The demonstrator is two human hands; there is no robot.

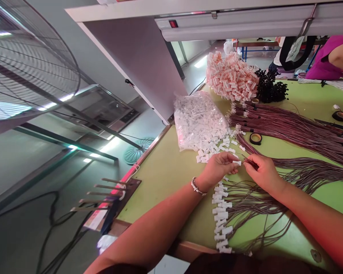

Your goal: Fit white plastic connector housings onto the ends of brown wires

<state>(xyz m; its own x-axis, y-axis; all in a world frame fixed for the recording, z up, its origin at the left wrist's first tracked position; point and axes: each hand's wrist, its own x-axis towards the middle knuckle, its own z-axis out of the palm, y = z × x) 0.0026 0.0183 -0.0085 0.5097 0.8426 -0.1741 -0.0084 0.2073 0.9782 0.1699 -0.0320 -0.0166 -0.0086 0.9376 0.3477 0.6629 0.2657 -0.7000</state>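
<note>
My left hand [221,167], with a bracelet at the wrist, pinches a small white connector housing [236,163] between thumb and fingertips. Just to its right, my right hand [261,171] is closed on thin dark wires [250,163], their ends pointing at the housing. I cannot tell whether the wire tips touch it. Below my hands runs a column of white connectors [221,215] fitted on dark wires [254,199]. Loose white housings [207,155] lie beyond my left hand, spilling from a clear plastic bag [200,118].
Bundles of brown wires [297,129] stretch across the green table [160,182]. Rolls of black tape [255,138] lie among them. Behind are a pile of pinkish-white connectors [231,76] and black parts [270,86]. A rack of pegs [103,194] sits on the left edge; a person [334,59] is across.
</note>
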